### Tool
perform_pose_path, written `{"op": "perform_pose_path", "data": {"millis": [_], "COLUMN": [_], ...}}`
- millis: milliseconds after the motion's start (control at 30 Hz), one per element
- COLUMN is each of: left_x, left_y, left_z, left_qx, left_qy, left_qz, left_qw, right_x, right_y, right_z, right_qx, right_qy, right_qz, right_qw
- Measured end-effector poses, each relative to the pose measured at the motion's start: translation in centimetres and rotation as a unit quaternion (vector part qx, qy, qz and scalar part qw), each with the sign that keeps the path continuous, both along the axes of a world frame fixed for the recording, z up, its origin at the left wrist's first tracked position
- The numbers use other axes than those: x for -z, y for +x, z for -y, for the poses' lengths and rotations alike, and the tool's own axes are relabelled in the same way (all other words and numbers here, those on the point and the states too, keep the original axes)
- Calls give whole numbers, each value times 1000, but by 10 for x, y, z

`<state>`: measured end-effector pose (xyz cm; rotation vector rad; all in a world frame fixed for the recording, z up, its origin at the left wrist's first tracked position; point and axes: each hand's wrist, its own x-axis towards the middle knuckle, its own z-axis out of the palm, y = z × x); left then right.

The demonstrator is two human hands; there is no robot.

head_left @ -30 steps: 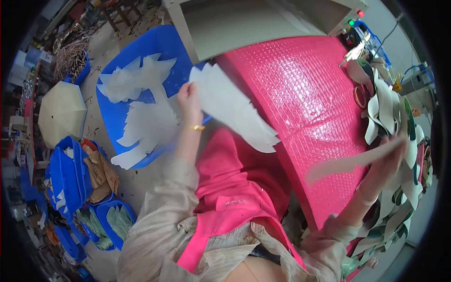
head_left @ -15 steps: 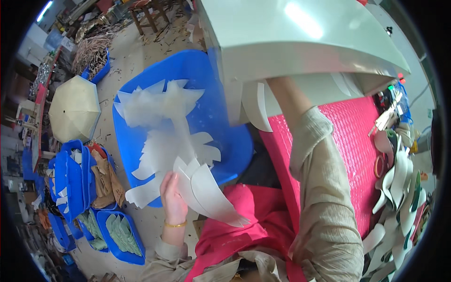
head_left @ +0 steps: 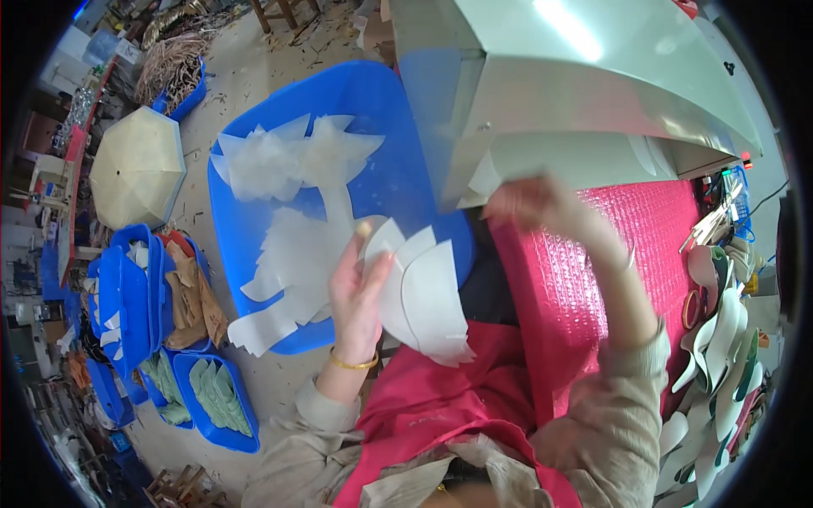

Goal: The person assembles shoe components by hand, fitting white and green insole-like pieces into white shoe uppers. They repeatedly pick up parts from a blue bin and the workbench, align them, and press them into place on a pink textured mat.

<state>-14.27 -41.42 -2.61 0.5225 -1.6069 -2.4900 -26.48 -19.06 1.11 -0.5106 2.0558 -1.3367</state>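
My left hand (head_left: 360, 292) is closed on a fanned stack of thin white curved cut pieces (head_left: 423, 296), with the thumb lying over their edge. The pieces have pointed ends at the top and small notched tips at the lower right. Beneath them stands a big blue tub (head_left: 394, 190) holding several piles of similar white pieces (head_left: 292, 245). My right hand (head_left: 529, 203) is smeared by motion, just below the opening of a pale metal hood (head_left: 584, 110). Whether it holds anything does not show. A white piece (head_left: 485, 179) appears at the hood's left lower edge, beside that hand.
Pink padded sheeting (head_left: 627, 220) covers the surface under the hood. At the right lies a heap of white and green curved pieces (head_left: 720, 330). Blue bins (head_left: 216, 398) with cloth-like pieces and a cream umbrella (head_left: 137, 169) stand at the left.
My right hand has come out from inside the hood, toward me. My left hand has moved right and up with the white pieces, which are now turned more upright.
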Motion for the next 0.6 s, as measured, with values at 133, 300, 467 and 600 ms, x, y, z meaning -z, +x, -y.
{"op": "perform_pose_path", "data": {"millis": [133,300,467,600], "left_x": [13,36,68,75], "left_y": [5,-8,-14,8], "left_z": [-8,-6,90,161], "left_qx": [28,-92,-190,-257], "left_qy": [-52,-113,-132,7], "left_qz": [-35,-7,49,58], "left_qw": [998,989,972,965], "right_x": [4,10,-29,-60], "right_y": [98,158,209,157], "right_z": [40,30,-34,-112], "right_qx": [122,89,220,525], "right_qy": [32,27,-182,-332], "right_qz": [-323,-620,-329,-241], "right_qw": [938,779,900,746]}}
